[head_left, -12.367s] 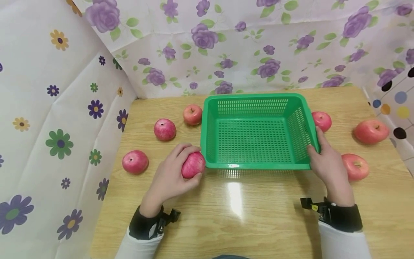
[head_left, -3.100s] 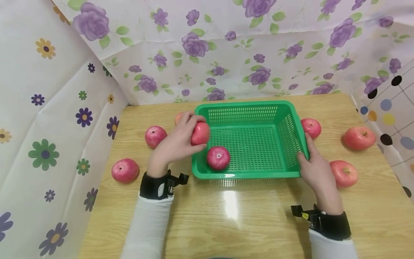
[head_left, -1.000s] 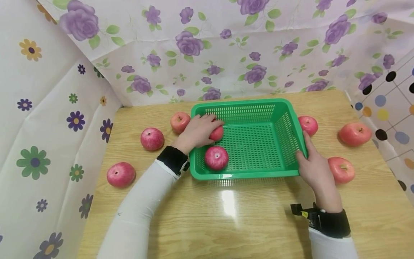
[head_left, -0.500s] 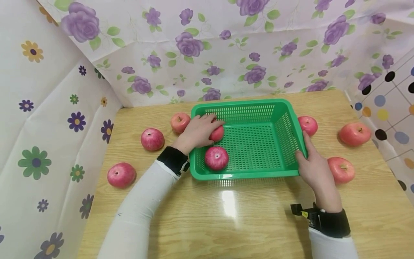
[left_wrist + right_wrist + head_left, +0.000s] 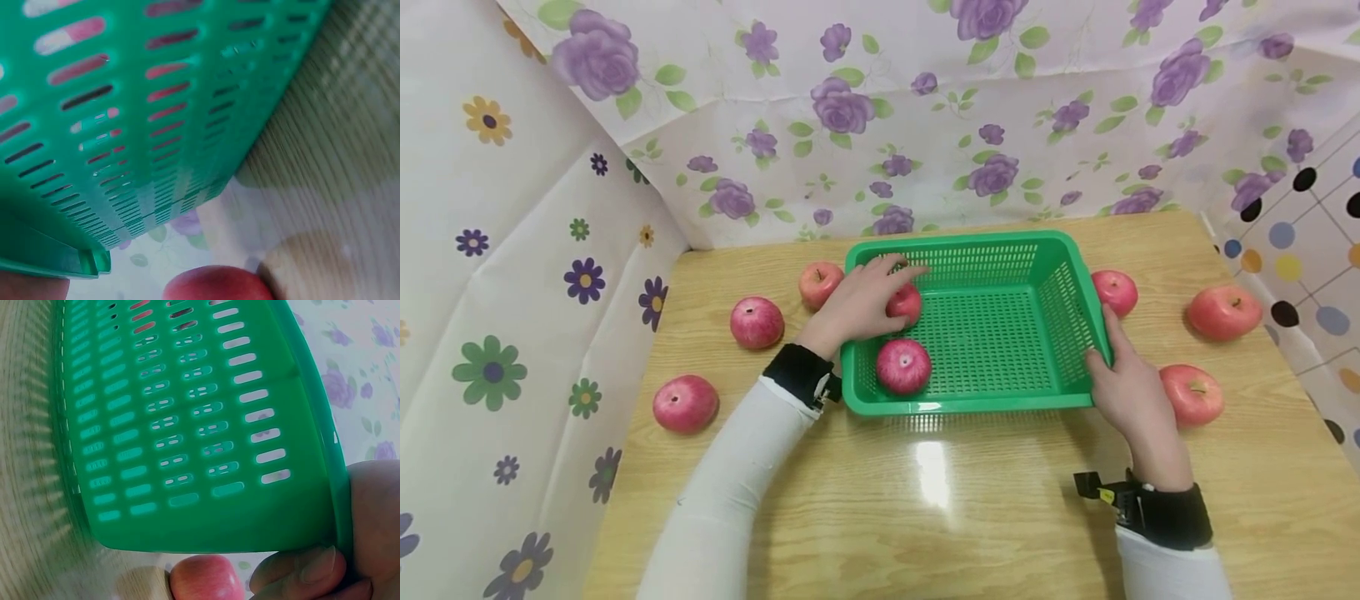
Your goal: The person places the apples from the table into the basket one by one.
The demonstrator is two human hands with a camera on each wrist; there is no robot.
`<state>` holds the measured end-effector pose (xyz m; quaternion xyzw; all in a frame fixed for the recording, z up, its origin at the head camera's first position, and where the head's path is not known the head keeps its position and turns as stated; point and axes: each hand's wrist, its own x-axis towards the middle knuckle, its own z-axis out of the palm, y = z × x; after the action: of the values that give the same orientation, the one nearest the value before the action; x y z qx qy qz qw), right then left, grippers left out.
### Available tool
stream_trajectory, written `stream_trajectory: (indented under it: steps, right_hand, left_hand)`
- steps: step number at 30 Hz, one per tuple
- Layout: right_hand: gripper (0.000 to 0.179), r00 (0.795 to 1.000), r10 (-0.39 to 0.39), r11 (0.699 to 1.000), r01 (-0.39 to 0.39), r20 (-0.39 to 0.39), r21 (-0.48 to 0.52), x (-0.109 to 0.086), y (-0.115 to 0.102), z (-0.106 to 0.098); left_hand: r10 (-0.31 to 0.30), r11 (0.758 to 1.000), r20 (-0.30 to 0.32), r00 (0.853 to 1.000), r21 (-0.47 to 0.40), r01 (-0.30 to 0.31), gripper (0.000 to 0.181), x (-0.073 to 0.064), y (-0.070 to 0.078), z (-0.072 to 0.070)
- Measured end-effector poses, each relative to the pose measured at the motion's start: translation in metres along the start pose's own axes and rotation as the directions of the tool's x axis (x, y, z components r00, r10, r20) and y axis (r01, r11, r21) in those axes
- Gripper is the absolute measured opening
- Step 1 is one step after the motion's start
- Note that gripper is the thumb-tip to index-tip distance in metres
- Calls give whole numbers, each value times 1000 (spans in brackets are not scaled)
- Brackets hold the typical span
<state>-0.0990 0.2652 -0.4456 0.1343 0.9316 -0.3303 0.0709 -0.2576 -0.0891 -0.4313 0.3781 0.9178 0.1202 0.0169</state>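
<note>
A green plastic basket with slotted walls stands on the table. My left hand reaches over its left rim, fingers and thumb spread about a red apple in the far left corner; whether any finger touches it is unclear. Nearer, a darker pink apple sits inside too. My right hand grips the basket's right rim near the front corner. In the right wrist view, the fingers bend round that rim. The left wrist view shows mostly the basket's wall, with the left hand largely hidden.
Left of the basket, apples lie on the wooden table: one near the rim, a darker one, another further front. On the right are an apple by the wall, one behind my hand, and a farther apple.
Two apples have gone from my left hand into the basket since the earliest frame. Over the last half second its fingers have spread off the second apple. My right hand keeps its grip.
</note>
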Motion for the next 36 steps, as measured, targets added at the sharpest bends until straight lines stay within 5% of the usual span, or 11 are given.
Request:
stream_trajectory:
  steps: [6,9,11,15,21,23,26,32,36]
  right_hand:
    - [63,1000,1,1000,-1,6,0,0,-1,0]
    - [63,1000,0,1000,0,12,-6,0,-2,1]
    - [63,1000,-1,1000,1,15,-9,0,-2,1]
    - [62,1000,-2,1000,2,16,-13,0,-2,1]
    - [62,1000,-3,1000,4,18,-17,2,1,0]
    - [62,1000,1,1000,-1,17,-14,2,2,0]
    - [62,1000,-1,1000,1,9,-17,2,4,0]
    - [62,1000,-17,1000,18,11,-18,2,1,1]
    - [62,1000,-19,1000,19,-1,-20,1,3,-1]
  left_hand:
    - [-55,989,-153,987,-147,32,71,-10,-2,-9]
    - [-135,965,-261,956,-255,67,69,-26,-1,-18]
    - [-209,933,-335,919,-350,85,66,-41,1,-22]
    - [-372,836,-402,837,-537,113,61,-76,10,-25]
    - [-597,624,-312,739,-759,184,61,-113,39,-14]
    - [-640,567,-272,718,-799,203,59,-117,47,-8]
    - [-675,519,-199,710,-813,265,58,-124,52,6]
    - [-694,472,-84,715,-803,364,51,-139,65,21]
    - [-681,343,-4,732,-885,315,47,-140,70,32]
